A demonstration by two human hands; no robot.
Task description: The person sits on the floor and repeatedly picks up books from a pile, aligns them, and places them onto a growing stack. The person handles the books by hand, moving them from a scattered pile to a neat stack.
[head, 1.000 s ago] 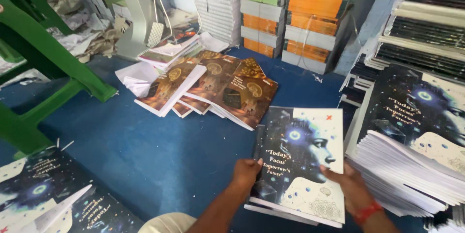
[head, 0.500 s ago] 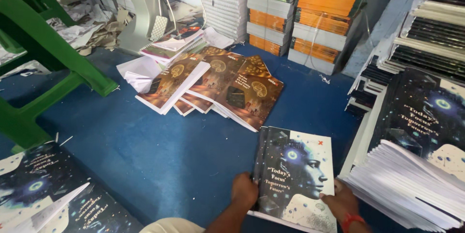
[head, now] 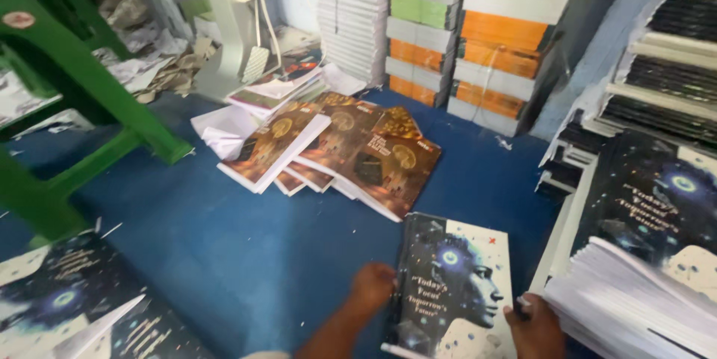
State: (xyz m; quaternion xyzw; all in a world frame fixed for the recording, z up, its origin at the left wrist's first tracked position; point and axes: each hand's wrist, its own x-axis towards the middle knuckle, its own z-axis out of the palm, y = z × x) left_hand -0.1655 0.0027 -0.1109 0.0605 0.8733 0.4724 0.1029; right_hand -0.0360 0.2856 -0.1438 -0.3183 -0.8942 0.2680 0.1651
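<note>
Your left hand [head: 371,285] grips the spine edge of a book [head: 453,284] with a dark cover showing a glowing face in profile, fingers curled over that left edge. Your right hand [head: 535,323] clasps the same book at its lower right edge. The book lies flat on the blue floor [head: 224,254], near the bottom of the view, its lower end cut off by the frame.

Just right of your right hand sits a thick stack of loose white pages [head: 635,299], and behind it a pile of matching dark covers [head: 657,195]. Up the floor from the book, well apart from it, a fanned heap of brown-covered books [head: 351,150] spreads out, with white sheets [head: 224,131] at its left. At lower left lie more dark printed covers [head: 67,299]. A green plastic chair [head: 67,90] stands on the left. Against the back wall rise stacks of books with orange, green and grey edges [head: 478,30].
</note>
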